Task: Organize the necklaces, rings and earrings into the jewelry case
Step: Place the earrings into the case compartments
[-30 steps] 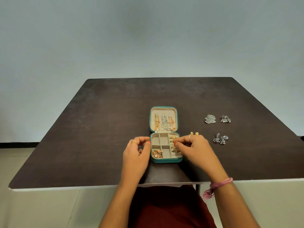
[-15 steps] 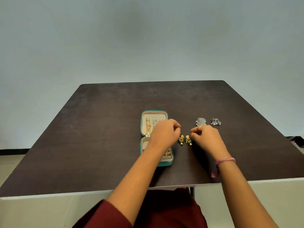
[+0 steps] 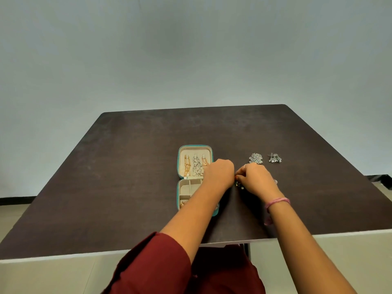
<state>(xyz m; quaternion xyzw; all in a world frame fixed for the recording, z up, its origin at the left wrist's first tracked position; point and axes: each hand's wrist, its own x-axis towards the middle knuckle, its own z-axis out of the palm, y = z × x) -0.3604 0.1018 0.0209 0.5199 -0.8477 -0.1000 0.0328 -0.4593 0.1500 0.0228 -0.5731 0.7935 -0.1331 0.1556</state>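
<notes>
The teal jewelry case (image 3: 180, 188) lies open on the dark table (image 3: 127, 177). Gold and silver necklaces (image 3: 196, 166) hang in its lid, and a gold piece (image 3: 182, 203) sits in a front compartment. My left hand (image 3: 219, 175) reaches across the case to its right side, fingers curled down onto one of the gold earrings, which it hides. My right hand (image 3: 255, 179) meets it fingertip to fingertip and pinches the other gold earring (image 3: 239, 184), partly showing beneath its fingers.
Two silver earrings, one (image 3: 256, 158) and another (image 3: 275, 158), lie beyond my right hand. A third silver piece (image 3: 275, 181) peeks out at that hand's right side. The table's front edge (image 3: 84, 254) runs close to my body.
Both hands left the case's base and moved right to the pair of gold earrings on the table. Over the last half second they closed in on it, covering most of the pair.
</notes>
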